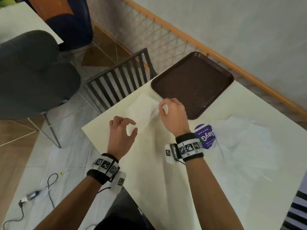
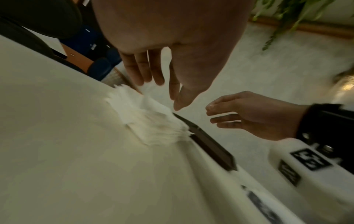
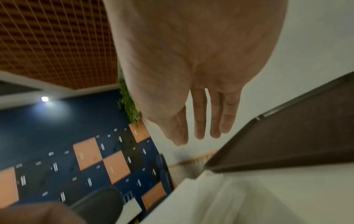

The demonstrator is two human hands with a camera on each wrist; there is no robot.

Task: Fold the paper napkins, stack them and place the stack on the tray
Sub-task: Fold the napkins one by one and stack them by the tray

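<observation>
The left hand [image 1: 121,130] pinches the near end of a white paper napkin [image 1: 142,108] between thumb and curled fingers; the right hand [image 1: 172,113] pinches its far edge, just beside the brown tray [image 1: 221,90]. The napkin lies on the white table [image 1: 166,180], and the wrist view suggests several layers, but I cannot count them. The tray holds nothing, so I judge folding is in progress; placing remains. One tray, one purple packet [image 1: 205,135].
</observation>
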